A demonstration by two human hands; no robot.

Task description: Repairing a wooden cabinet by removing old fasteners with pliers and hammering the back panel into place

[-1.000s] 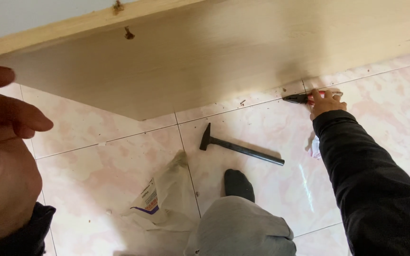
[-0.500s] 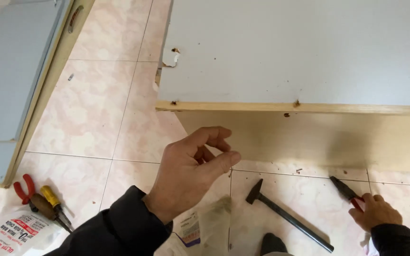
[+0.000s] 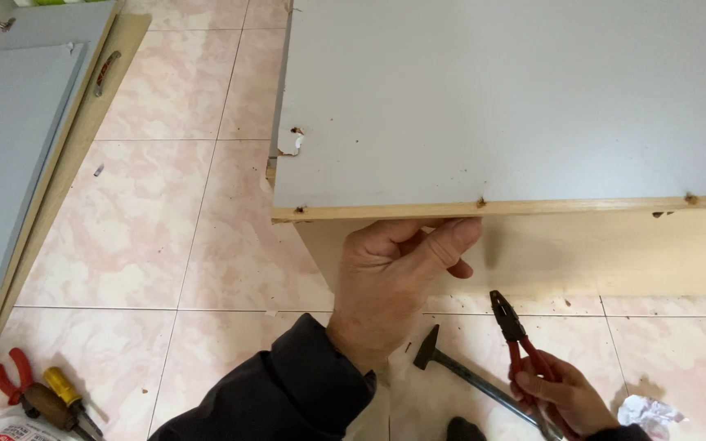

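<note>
The head camera is looking steeply down, close over the grey panel (image 3: 516, 98). The tiled floor (image 3: 173, 237) is filling the near left.
</note>
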